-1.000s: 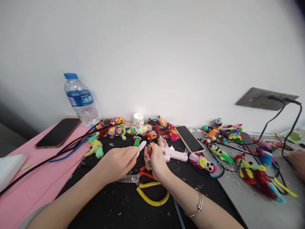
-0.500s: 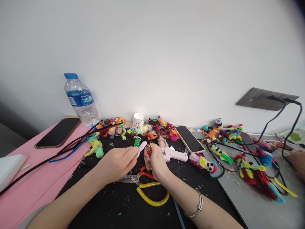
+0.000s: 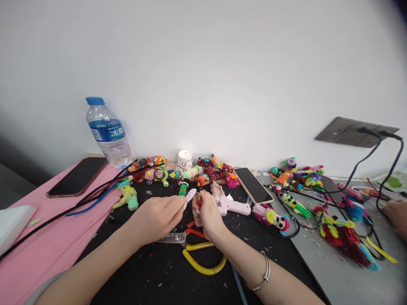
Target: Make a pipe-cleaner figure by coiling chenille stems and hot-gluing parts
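My left hand [image 3: 157, 217] and my right hand [image 3: 208, 214] meet over the black mat [image 3: 152, 271] in the middle of the table. My right hand is closed round a small red pipe-cleaner piece [image 3: 199, 198] that pokes out above its fingers. My left hand is curled, its fingers pinched together with one long pale nail pointing at that piece; what it pinches is too small to name. Under both hands lie red-handled scissors [image 3: 186, 234] and a yellow-handled tool [image 3: 203, 264]. A pink glue gun [image 3: 232, 206] lies just right of my right hand.
Pipe-cleaner figures [image 3: 203, 171] crowd the back of the table and the grey board [image 3: 337, 271] at right. A water bottle [image 3: 108, 135] and a phone [image 3: 78, 176] stand on pink paper at left; another phone [image 3: 253, 184] is behind. Another person's hand [image 3: 396, 216] shows at far right.
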`<state>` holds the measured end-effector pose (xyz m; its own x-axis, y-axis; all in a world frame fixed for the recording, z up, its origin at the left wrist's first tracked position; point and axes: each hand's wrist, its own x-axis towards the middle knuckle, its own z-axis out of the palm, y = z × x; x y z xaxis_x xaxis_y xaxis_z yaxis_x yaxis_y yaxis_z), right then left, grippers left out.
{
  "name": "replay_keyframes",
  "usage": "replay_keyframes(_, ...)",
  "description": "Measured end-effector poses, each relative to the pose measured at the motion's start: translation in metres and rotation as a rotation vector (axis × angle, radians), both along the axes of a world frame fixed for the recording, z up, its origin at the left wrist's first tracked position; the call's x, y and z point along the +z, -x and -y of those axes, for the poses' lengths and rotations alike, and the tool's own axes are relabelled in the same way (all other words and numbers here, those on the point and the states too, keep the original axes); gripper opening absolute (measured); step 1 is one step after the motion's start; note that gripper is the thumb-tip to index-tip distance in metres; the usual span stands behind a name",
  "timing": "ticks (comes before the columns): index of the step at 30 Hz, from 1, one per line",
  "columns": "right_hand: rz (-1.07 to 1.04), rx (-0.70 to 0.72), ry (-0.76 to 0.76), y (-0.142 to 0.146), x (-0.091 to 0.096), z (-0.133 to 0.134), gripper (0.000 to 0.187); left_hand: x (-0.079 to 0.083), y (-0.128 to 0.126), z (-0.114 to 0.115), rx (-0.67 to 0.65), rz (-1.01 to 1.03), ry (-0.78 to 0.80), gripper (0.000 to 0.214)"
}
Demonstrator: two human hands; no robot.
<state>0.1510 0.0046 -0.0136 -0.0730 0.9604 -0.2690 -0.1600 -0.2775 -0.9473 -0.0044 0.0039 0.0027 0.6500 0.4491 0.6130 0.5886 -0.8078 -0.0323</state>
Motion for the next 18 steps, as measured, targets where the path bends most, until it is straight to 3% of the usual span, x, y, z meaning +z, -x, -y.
replay_keyframes(18,0.193,0.010,-0.155,0.0024,-0.0017,0.0054,0.035,-0.0012,0.0003,-0.0011,0.032,-0.032,0.003,0.016)
